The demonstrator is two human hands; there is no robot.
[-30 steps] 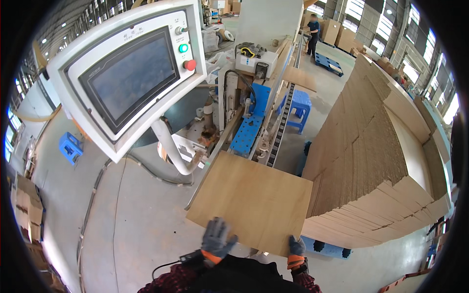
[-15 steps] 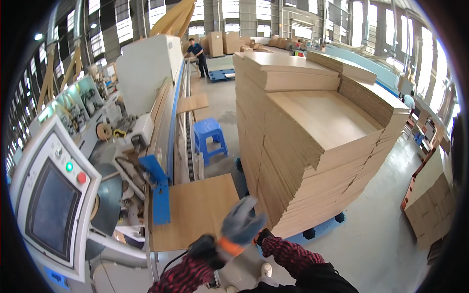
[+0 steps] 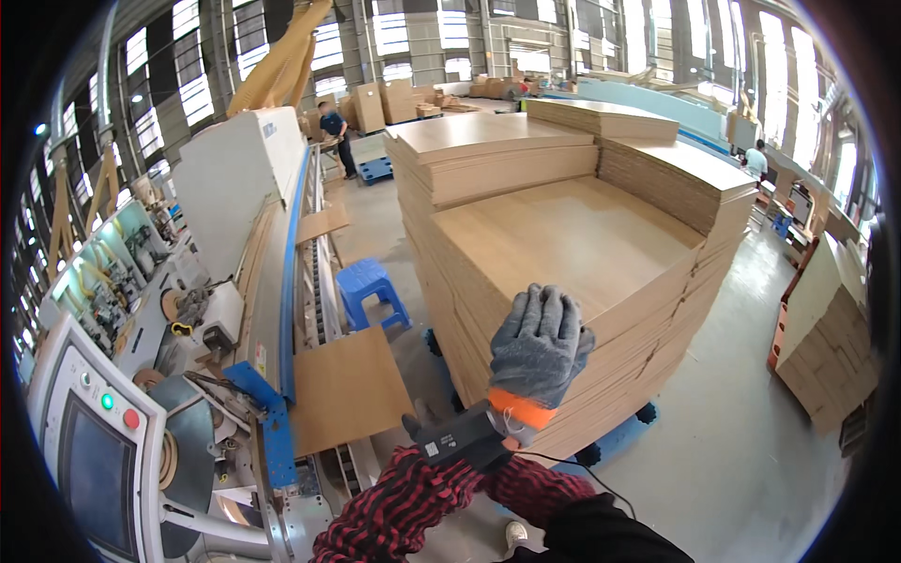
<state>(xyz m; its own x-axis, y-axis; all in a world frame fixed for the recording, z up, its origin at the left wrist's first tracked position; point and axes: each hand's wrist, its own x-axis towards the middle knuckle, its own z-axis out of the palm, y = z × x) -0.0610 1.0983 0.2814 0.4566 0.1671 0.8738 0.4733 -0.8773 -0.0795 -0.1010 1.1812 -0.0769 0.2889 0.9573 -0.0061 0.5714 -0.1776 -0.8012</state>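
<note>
Left hand in grey knit glove, fingers together, flat against the wood panel stack; right hand unseen; blue stool left of stack.

A dark rectangular screen in a grey-white panel sits lower left; brown cartons stand far back.

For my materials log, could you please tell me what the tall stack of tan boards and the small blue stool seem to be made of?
Tall stack of tan boards: probably laminated wood panel, matte wood-grain faces, thin layered edges. Small blue stool: likely moulded plastic, uniform colour, slotted top.
</note>
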